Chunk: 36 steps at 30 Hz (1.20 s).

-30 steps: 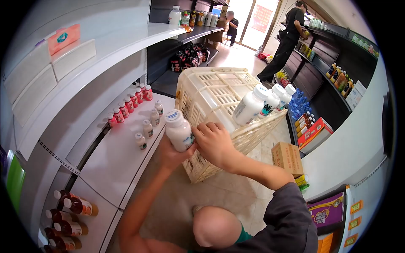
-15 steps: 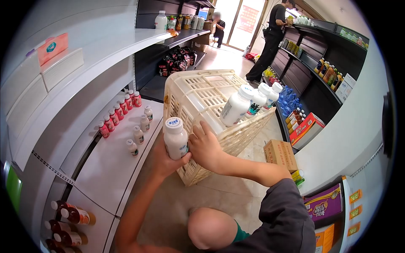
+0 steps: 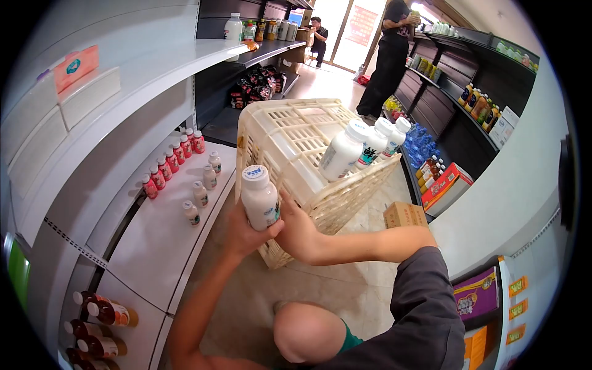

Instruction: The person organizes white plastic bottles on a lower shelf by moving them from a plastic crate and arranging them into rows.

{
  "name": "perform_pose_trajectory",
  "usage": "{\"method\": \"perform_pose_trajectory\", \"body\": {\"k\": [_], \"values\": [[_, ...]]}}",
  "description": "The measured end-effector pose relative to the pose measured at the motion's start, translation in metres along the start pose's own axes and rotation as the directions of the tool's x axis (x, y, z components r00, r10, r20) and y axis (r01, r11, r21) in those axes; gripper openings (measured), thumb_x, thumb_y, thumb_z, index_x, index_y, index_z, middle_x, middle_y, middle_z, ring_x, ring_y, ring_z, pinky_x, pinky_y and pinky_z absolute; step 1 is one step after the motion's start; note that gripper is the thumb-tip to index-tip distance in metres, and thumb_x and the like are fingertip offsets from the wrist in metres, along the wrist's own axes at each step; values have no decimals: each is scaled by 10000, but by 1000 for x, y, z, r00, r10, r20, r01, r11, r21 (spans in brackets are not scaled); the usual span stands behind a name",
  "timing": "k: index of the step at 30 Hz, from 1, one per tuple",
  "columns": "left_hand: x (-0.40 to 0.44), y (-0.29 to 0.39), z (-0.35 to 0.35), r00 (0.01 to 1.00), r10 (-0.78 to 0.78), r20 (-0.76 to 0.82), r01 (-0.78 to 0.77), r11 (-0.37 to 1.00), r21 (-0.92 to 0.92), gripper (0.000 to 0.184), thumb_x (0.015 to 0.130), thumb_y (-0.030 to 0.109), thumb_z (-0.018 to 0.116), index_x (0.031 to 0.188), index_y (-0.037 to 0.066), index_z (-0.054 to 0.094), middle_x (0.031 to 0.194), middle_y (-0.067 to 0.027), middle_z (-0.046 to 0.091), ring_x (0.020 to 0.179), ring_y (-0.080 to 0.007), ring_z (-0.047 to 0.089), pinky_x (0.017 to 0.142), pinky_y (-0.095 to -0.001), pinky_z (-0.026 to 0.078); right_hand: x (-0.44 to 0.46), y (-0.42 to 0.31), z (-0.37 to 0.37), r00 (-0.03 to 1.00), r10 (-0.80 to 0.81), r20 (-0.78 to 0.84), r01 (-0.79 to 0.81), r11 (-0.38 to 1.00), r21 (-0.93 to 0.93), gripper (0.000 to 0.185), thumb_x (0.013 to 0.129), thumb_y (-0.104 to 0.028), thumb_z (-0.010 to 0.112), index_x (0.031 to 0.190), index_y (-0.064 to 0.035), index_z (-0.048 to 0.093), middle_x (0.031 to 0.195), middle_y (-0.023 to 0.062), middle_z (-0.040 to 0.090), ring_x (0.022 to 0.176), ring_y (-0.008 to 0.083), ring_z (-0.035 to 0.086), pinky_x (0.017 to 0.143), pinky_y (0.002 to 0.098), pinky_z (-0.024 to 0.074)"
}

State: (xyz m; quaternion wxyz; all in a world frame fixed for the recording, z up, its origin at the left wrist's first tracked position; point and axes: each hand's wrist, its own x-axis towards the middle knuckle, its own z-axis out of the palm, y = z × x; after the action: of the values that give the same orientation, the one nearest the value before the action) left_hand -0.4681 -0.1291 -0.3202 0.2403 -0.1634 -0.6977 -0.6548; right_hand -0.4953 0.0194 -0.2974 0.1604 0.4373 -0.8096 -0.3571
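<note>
The head camera looks forward and down over the nearby hands [image 3: 300, 235] and along the aisle [image 3: 333, 81].

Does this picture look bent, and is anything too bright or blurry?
Head view: the upper white shelf bows and the corners go black; head view: the far doorway is glaringly bright; head view: the held bottle looks fairly sharp.

On the right arm [image 3: 370, 246] of the person there is a loose dark grey sleeve [image 3: 425, 305], wrinkled and ending near the elbow, green cloth [image 3: 352, 338] shows beside the rounded bare knee [image 3: 308, 333], and both hands [image 3: 300, 232] are bare.
</note>
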Motion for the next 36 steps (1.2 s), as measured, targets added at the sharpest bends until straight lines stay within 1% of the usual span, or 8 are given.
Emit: {"method": "perform_pose_trajectory", "body": {"k": [2, 6, 9, 11, 20, 25, 27, 36], "values": [[0, -3, 3, 1000, -16, -6, 16, 1000, -13, 646, 673, 184, 798, 1244, 0, 559, 1074, -73, 648, 939, -154, 628, 845, -320, 508, 6, -12, 19, 976, 17, -217, -67, 972, -225, 440, 899, -235, 517, 1261, 0, 602, 1291, 172, 588, 1263, 365, 486, 1170, 524, 227], [1, 2, 3, 1000, -6, 1, 6, 1000, -4, 618, 672, 189, 794, 1224, 11, 581, 1038, -68, 656, 927, -155, 635, 845, -319, 509, 6, -17, 4, 996, 84, -34, -90, 882, -462, 489, 1040, -336, 389, 1421, -31, 405, 1450, 97, 452, 1359, 277, 381, 1174, 383, 248], [-2, 7, 1, 999, 17, -31, -16, 999, 31, 626, 665, 294, 827, 1174, 15, 592, 1005, -124, 695, 915, -230, 689, 812, -357, 542, 0, -19, 11, 998, 47, -49, -59, 955, -290, 457, 953, -283, 466, 1305, 0, 537, 1349, 158, 522, 1260, 358, 454, 1103, 481, 294], [-3, 4, 0, 999, 22, -37, -22, 1000, 17, 596, 675, 225, 801, 1191, 13, 590, 984, -88, 679, 893, -187, 665, 812, -330, 529, -4, -19, 16, 998, 29, -56, -38, 985, -171, 440, 895, -247, 516, 1227, 21, 624, 1281, 198, 570, 1194, 411, 502, 1056, 546, 324], [-5, -8, -3, 998, -24, -50, 23, 1000, -19, 575, 698, 120, 774, 1220, -4, 569, 903, -45, 665, 831, -124, 640, 778, -293, 523, -10, -7, 15, 957, 61, -284, -118, 975, -187, 323, 803, -245, 576, 1000, -35, 723, 1119, 144, 613, 1156, 342, 477, 1049, 459, 348], [-3, -9, -4, 998, 18, -52, -16, 999, 33, 577, 694, 116, 775, 1219, -8, 568, 901, -47, 667, 823, -129, 646, 771, -290, 526, -11, -4, 19, 954, 39, -297, -86, 985, -147, 296, 795, -234, 578, 969, -42, 721, 1079, 126, 605, 1152, 330, 469, 1020, 439, 352], [-2, -8, -4, 997, -46, -63, 46, 999, -5, 591, 666, 275, 835, 1132, 11, 584, 954, -109, 687, 859, -196, 681, 778, -344, 544, -11, -3, 22, 951, 36, -307, -82, 987, -138, 287, 794, -231, 577, 961, -44, 718, 1063, 120, 600, 1144, 324, 469, 1011, 439, 353], [1, -8, -17, 996, -48, -74, 45, 998, -50, 601, 661, 233, 834, 1151, 6, 571, 954, -95, 675, 851, -190, 672, 768, -332, 536, -27, 4, 26, 951, -21, -308, -42, 979, -198, 314, 764, -227, 573, 969, -13, 677, 1065, 120, 579, 1099, 312, 487, 983, 407, 367]]}}
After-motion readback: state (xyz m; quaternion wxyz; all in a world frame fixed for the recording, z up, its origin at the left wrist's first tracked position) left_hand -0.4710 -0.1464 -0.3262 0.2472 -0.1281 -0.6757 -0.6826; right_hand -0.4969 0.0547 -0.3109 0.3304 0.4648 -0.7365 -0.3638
